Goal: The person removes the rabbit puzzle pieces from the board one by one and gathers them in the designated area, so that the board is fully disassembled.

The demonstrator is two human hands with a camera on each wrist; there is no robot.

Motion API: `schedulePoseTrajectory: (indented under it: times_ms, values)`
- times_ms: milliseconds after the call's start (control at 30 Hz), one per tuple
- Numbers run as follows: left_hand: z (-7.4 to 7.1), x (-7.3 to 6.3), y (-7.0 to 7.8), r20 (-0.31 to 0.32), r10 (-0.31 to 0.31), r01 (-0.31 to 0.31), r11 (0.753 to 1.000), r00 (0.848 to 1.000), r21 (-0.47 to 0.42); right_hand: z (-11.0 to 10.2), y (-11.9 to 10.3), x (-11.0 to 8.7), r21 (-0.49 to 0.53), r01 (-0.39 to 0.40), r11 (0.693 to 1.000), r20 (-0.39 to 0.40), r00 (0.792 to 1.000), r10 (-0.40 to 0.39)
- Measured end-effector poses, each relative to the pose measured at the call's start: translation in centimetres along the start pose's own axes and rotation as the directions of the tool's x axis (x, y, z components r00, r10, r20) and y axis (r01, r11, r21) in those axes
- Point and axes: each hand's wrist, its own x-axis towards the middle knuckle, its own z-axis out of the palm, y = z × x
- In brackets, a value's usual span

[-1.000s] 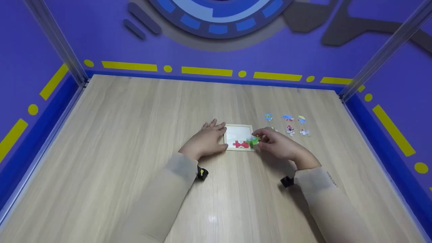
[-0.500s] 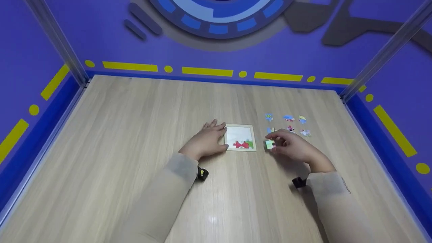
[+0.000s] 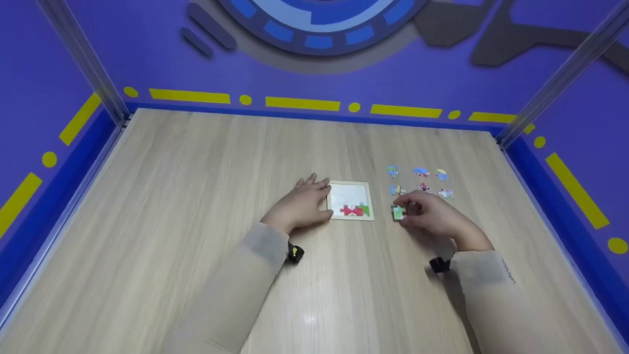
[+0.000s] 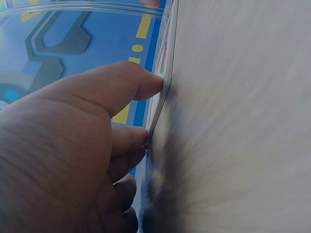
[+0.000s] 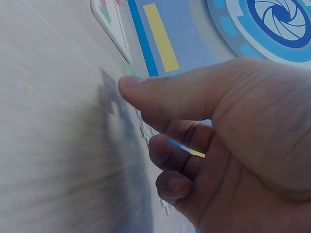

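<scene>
A small square puzzle frame [image 3: 342, 194] with a white base and pale wooden rim lies mid-table. Joined red and green jigsaw pieces [image 3: 355, 210] sit along its near side toward the right corner. My left hand [image 3: 300, 202] rests against the frame's left rim, thumb at the near corner and fingers spread farther up. In the left wrist view, the thumb [image 4: 138, 85] presses on the rim. Right of the frame, my right hand [image 3: 435, 215] pinches a green jigsaw piece [image 3: 398, 212] low over the table. In the right wrist view that piece is mostly hidden behind the thumb [image 5: 160, 94].
Several loose jigsaw pieces lie in two rows beyond my right hand, among them a blue one [image 3: 392, 170] and a yellow-topped one [image 3: 442, 174]. Blue-purple panels [image 3: 314, 83] wall the wooden table [image 3: 221, 157] at the back and sides.
A green piece has gone into the frame beside the red one. My right hand has moved right, off the frame, and now pinches another green piece. The left hand has stayed put.
</scene>
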Motion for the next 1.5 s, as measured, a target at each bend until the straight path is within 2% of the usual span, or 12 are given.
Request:
schedulePoseTrajectory:
  times_ms: [433,567,967,1133,1333,1500]
  values:
    - [-0.1,0.0,0.0,0.005,0.0,0.0,1.0,1.0,0.016,0.1,0.2,0.0,-0.032,-0.044,0.998,0.027,0.999,0.045]
    - [-0.1,0.0,0.0,0.01,-0.003,0.003,1.0,1.0,0.022,-0.1,0.2,-0.1,-0.03,-0.033,0.999,0.032,0.999,0.034]
    - [0.0,0.2,0.0,0.006,0.001,-0.002,1.0,1.0,0.02,-0.1,0.2,0.0,-0.031,-0.038,0.999,-0.004,0.999,0.038]
    - [0.0,0.0,0.0,0.008,0.001,-0.001,1.0,1.0,0.02,0.1,-0.5,0.1,-0.004,-0.019,1.0,-0.052,0.998,0.019]
    - [-0.1,0.0,0.1,0.014,-0.003,0.003,1.0,1.0,0.014,1.0,-2.3,0.5,0.036,0.058,0.998,-0.114,0.992,-0.054]
    - [-0.1,0.2,0.0,0.013,-0.004,0.004,1.0,1.0,0.019,1.9,-4.2,1.1,0.06,0.085,0.995,-0.124,0.989,-0.077]
